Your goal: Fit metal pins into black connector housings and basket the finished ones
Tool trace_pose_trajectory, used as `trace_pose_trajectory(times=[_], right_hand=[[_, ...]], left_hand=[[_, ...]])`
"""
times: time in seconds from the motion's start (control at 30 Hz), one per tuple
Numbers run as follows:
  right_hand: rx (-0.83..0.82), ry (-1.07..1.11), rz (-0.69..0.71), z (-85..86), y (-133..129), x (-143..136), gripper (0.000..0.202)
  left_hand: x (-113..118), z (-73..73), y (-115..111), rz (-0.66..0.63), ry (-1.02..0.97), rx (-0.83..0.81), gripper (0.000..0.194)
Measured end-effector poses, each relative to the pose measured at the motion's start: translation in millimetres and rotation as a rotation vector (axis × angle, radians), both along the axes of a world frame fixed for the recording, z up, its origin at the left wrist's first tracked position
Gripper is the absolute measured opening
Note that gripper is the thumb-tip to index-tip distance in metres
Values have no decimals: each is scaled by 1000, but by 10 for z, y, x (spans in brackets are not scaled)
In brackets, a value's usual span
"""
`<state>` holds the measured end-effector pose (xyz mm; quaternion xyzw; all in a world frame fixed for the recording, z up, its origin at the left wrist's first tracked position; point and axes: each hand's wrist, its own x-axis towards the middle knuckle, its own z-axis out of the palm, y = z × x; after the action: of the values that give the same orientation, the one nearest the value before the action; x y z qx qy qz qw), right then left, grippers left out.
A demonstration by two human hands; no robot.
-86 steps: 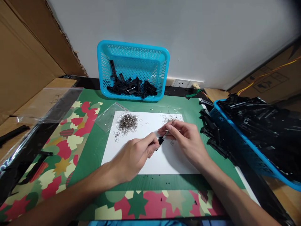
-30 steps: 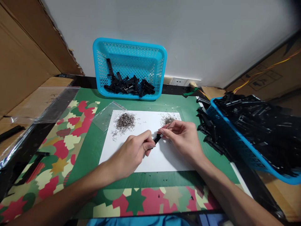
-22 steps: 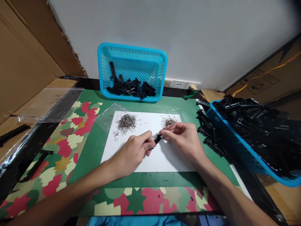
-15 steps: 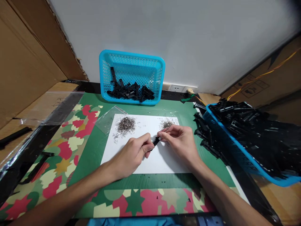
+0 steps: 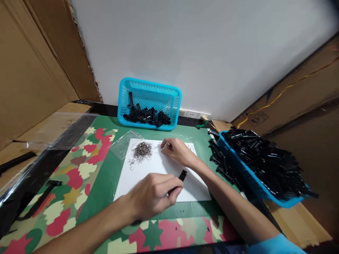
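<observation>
My left hand (image 5: 156, 194) is closed around a short black plastic piece (image 5: 182, 175), whose far end sticks out past the fingers over the white sheet (image 5: 123, 183). My right hand (image 5: 177, 150) hovers above the upper part of the sheet, its fingers curved and slightly apart; nothing can be made out between them. To its left lies a heap of tiny bent metal pieces (image 5: 142, 150), with some scattered around it. A second metal heap is mostly hidden behind my right hand.
A blue basket (image 5: 123, 84) holding black plastic pieces leans against the wall. At right stands a fuller blue basket (image 5: 254, 180), with loose black pieces (image 5: 221, 158) beside it. A clear plastic bag (image 5: 124, 143) lies by the sheet. Cardboard (image 5: 34, 53) rises at left.
My right hand has left the black piece and moved leftward toward the left metal heap. My left hand has drawn nearer with the black piece, now tilted upward. The view has shifted.
</observation>
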<state>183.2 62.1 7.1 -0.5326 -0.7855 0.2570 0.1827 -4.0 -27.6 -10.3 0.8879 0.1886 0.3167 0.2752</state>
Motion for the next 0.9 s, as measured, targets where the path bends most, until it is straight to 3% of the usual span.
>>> trace_pose_trajectory(times=[0.17, 0.3, 0.5, 0.7, 0.9], right_hand=[[-5, -7, 29, -25, 34, -60, 10], [5, 7, 63, -49, 57, -32, 14], [10, 39, 77, -93, 63, 37, 17], [29, 69, 45, -88, -1, 18, 14], [-8, 112, 25, -150, -15, -18, 10]], left_hand=[[-5, 71, -23, -16, -93, -68, 20], [-31, 63, -37, 64, -184, -161, 19], [-91, -12, -100, 296, -486, -315, 19], [-45, 150, 50, 629, -842, -429, 21], [-59, 191, 188, 733, -812, -482, 25]])
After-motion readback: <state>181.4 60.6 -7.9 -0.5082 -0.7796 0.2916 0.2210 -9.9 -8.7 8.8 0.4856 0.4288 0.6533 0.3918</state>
